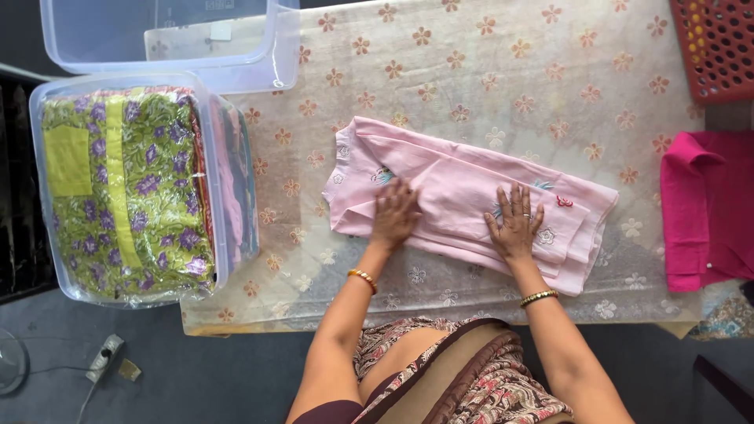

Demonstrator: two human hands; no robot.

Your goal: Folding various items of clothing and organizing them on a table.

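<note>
Pressing flat on a folded pale pink garment [471, 200], both hands lie palm-down, fingers spread, gripping nothing; the garment rests on a table under a cream floral cloth [503, 71].

Far to the left of the left hand [395, 213]: a clear plastic storage box [216, 118] packed with folded fabric, a green and purple floral piece [126, 188] on top; beyond it, further from the person, a second clear box [169, 35], seemingly holding only its lid; below the packed box, on the grey floor, a power strip with cable [104, 360].

Left hand: rests on the garment's left portion, near its folded end; orange bead bangle on the wrist; bare cloth lies between this hand and the packed box, nothing in the way.

Right hand [514, 221]: set on the garment's middle, just left of a small red embroidered motif [564, 201]; rings on fingers, a beaded bangle at the wrist; the two hands are apart, a strip of pink fabric between them.

Right of the right hand, past the garment's end: a bright magenta garment [707, 208] at the table's edge, well apart from the pink one; above it, at the far corner, a red perforated basket [719, 47].

Patterned brown clothing of the person shows at bottom centre.
</note>
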